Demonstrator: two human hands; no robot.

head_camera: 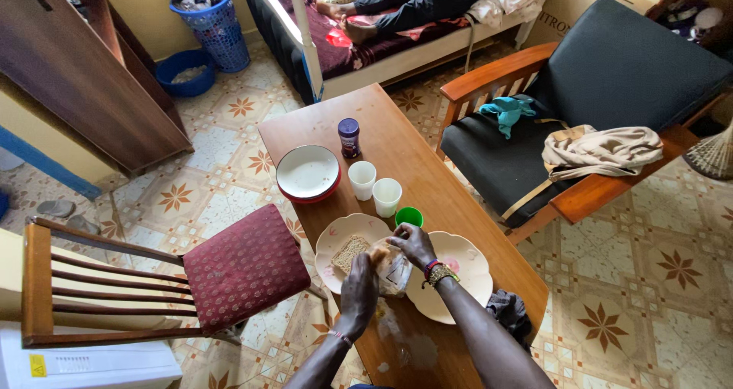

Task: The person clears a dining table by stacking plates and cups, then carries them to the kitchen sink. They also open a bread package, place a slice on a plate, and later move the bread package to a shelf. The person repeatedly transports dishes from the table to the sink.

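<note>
My left hand (pixel 359 293) and my right hand (pixel 414 244) are both on a clear plastic bag of sliced bread (pixel 391 267), held just above the wooden table (pixel 427 183). The bag hangs between two pale scalloped plates. On the left plate (pixel 336 240) lies one brown bread slice (pixel 350 251). The right plate (pixel 466 271) is partly hidden by my right wrist, which wears beaded bracelets.
Beyond the plates stand a small green cup (pixel 409 216), two white cups (pixel 374 187), a stacked white-and-red plate (pixel 308 173) and a dark jar (pixel 349 137). A red-cushioned chair (pixel 244 267) stands left, a black armchair (pixel 603 99) with clothes right. A person lies on the far bed (pixel 397 45).
</note>
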